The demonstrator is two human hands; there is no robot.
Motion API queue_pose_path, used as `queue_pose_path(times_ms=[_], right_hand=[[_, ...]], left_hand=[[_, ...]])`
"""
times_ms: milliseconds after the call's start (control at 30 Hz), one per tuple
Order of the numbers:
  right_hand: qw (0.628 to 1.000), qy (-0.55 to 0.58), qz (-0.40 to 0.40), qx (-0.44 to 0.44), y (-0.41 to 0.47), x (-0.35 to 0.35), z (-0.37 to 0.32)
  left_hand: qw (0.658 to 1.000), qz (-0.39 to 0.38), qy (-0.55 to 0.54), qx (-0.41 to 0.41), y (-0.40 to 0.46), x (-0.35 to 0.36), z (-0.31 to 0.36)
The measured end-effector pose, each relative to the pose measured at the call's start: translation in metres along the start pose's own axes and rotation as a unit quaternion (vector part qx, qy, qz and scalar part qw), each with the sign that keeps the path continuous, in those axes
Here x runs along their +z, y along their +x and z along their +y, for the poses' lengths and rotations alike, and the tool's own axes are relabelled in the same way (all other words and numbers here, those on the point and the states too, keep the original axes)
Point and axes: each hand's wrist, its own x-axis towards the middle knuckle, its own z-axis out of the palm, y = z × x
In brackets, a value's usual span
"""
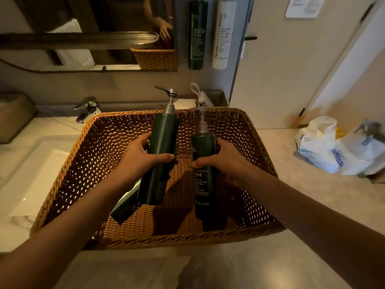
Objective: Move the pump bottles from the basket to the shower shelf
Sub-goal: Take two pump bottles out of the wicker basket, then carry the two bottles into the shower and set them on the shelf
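A wide wicker basket point(245, 147) sits on the bathroom counter in front of me. My left hand point(141, 155) is wrapped around a dark green pump bottle point(161, 142), which stands tilted above the basket floor, pump head pointing left. My right hand point(225, 159) grips a second dark green pump bottle point(205, 184) with white lettering, held upright inside the basket. A third dark bottle point(125, 203) lies on the basket floor under my left wrist, mostly hidden. No shower shelf is in view.
A sink point(31, 167) and chrome tap point(86, 109) lie left of the basket. Above hang a mirror point(83, 28) and two wall-mounted bottles, one dark green point(196, 36), one white point(224, 36). Plastic bags point(325, 144) sit on the floor at right. A small box point(216, 97) stands behind the basket.
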Motion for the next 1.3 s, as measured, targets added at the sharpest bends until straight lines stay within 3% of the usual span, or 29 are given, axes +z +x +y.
queue_pose_path(times_ms=[233,567,833,1067,1300], right_hand=[[0.985,-0.017,0.017,-0.172,-0.021,-0.033,-0.027],[0.926,0.031,-0.144,-0.348,-0.08,-0.036,-0.079],[0.87,0.038,-0.342,-0.354,-0.155,0.036,-0.099],[0.809,-0.022,-0.489,-0.325,-0.244,0.128,-0.05],[0.755,-0.074,-0.581,-0.293,-0.358,0.219,0.019]], left_hand=[[0.991,0.117,-0.016,0.065,-0.052,0.002,0.044],[0.93,0.353,-0.009,0.104,-0.184,0.029,0.103],[0.849,0.527,-0.014,0.035,-0.343,0.042,0.102],[0.759,0.648,-0.047,-0.035,-0.488,0.065,0.065],[0.674,0.727,-0.07,-0.108,-0.625,0.102,0.015]])
